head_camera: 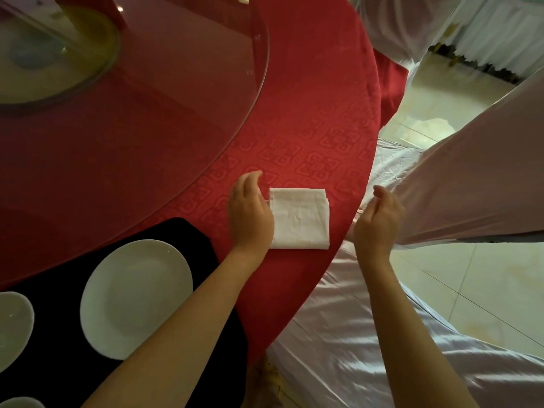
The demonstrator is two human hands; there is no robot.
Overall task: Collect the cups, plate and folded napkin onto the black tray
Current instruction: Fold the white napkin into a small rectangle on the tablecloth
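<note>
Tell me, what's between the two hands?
The folded white napkin lies on the red tablecloth between the left hand and the right hand, seen in the head view.

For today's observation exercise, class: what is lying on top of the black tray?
A large round white plate and two white dishes cut off by the frame sit on the black tray. The left forearm covers the tray's near right part.

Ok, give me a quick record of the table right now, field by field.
napkin: folded, on red tablecloth, right of tray
tray: black, holds white plate
left hand: over napkin's left edge, grip hidden
right hand: right of napkin, loosely curled, holding nothing
remaining: napkin not yet on tray
</note>
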